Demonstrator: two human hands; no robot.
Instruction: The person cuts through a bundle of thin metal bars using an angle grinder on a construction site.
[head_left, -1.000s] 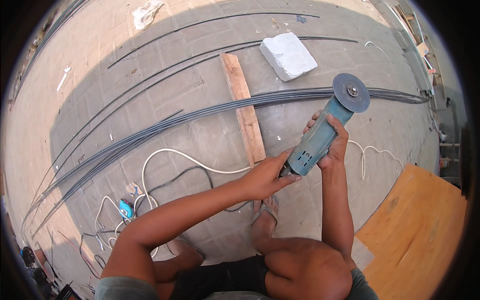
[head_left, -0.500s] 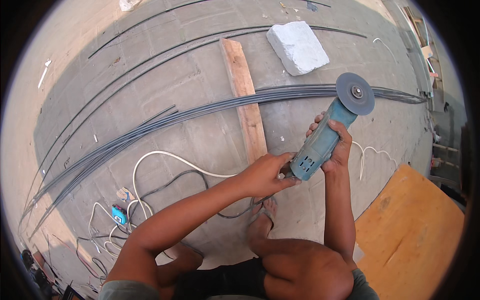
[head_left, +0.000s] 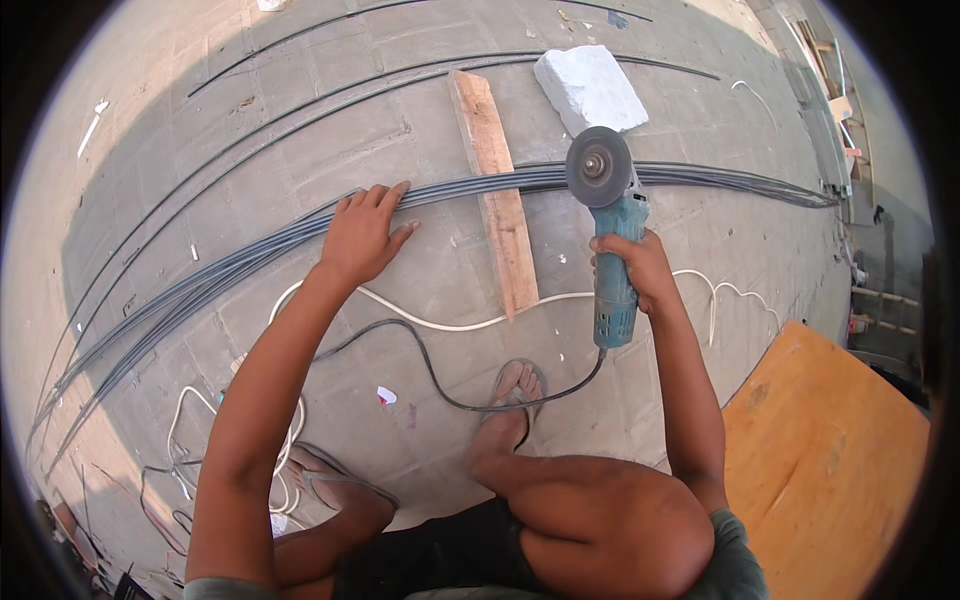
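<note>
My right hand [head_left: 642,268] is wrapped round the teal body of an angle grinder [head_left: 616,300], thumb across its front. The dark cutting disc [head_left: 599,168] points away from me, over part of a bundle of long grey steel rods [head_left: 440,192]. A gap between disc and rods cannot be judged from here. My left hand [head_left: 365,238] reaches to the bundle left of the plank, palm down, fingers stretched out over the rods and thumb apart. Under the bundle runs a wooden plank [head_left: 510,245], propping the rods off the floor. From the grinder's rear trails a black cord [head_left: 440,385].
A pale stone block [head_left: 592,88] sits beyond the rods, near several separate thin rods [head_left: 290,125]. White cable [head_left: 440,326] loops over the floor and by my left foot. An orange-brown board [head_left: 820,440] lies at the right. My sandalled feet [head_left: 515,385] are close to the cord.
My left hand has left the grinder's rear end and moved out to the rods. The grinder, in my right hand, has shifted left and turned more upright in view.
</note>
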